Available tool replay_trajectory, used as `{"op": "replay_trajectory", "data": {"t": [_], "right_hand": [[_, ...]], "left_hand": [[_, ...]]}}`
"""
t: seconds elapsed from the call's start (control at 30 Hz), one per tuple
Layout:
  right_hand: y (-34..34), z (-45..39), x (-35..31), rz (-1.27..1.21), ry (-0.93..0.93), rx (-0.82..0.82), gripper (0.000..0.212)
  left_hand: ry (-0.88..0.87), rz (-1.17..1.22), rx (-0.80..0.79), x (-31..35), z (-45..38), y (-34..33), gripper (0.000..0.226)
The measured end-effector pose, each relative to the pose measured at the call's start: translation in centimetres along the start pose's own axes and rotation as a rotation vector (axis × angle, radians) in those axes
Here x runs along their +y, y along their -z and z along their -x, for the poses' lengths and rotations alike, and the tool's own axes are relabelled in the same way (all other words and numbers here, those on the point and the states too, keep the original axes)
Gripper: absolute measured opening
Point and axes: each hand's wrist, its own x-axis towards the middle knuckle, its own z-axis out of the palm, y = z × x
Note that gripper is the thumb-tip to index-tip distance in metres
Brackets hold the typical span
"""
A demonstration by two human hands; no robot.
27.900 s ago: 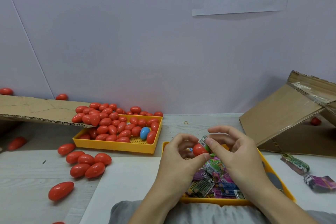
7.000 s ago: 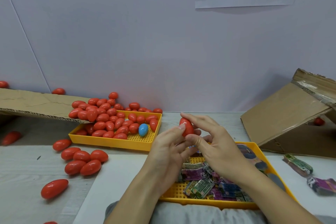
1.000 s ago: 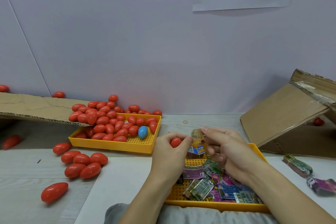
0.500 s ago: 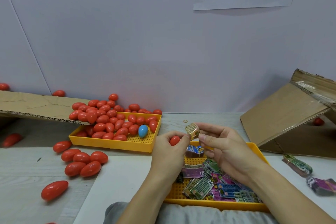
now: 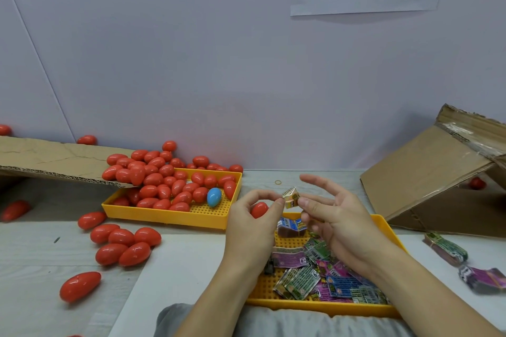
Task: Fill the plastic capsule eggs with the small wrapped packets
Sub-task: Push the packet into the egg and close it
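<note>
Eggs (image 5: 120,245) are scattered at lower left, and more are heaped in the left tray (image 5: 169,217). At centre an egg half (image 5: 258,209) is cupped in the curled left hand (image 5: 250,230). A folded packet (image 5: 291,197) is pinched between both hands' fingertips; the right hand's (image 5: 336,224) other fingers are spread. Packets (image 5: 304,280) fill the right tray (image 5: 383,227).

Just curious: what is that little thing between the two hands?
In the head view, a small folded packet sits between the left hand and right hand, pinched by fingertips of both.
</note>
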Motion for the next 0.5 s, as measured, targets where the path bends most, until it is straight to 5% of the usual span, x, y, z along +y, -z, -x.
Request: {"op": "replay_trajectory", "data": {"t": [0.5], "right_hand": [[0.13, 0.2, 0.14, 0.163, -0.001, -0.073, 0.049]], "left_hand": [[-0.001, 0.047, -0.001, -0.07, 0.03, 0.07, 0.01]]}}
